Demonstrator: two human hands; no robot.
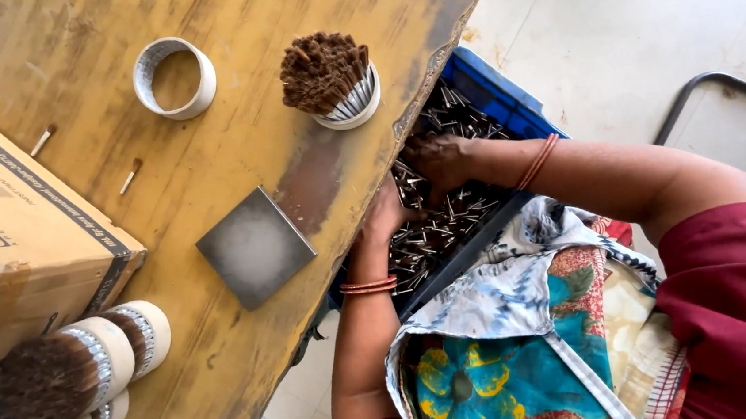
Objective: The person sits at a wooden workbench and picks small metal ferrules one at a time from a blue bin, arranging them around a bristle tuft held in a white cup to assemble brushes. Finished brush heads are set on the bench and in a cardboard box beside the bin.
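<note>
**Gathering sticks from the blue crate**

I have both hands in the blue crate [507, 106] at centre right of frame — left hand [388, 213] and right hand [440, 160] with fingers curled into the loose metal-tipped sticks [440, 222]. I judge it best to scoop a tidy, aligned bunch — no stragglers.

Both hands dig into a blue crate [506, 101] of small metal-tipped sticks [445, 221] tucked under the wooden table [251, 352] edge: left hand [388, 213] at the edge, right hand [440, 160] deeper in. On the table, a white ring [174, 78], a stick-filled ring [332, 80], a grey square plate [255, 245], and a cardboard box [20, 228] at the left edge.
</note>
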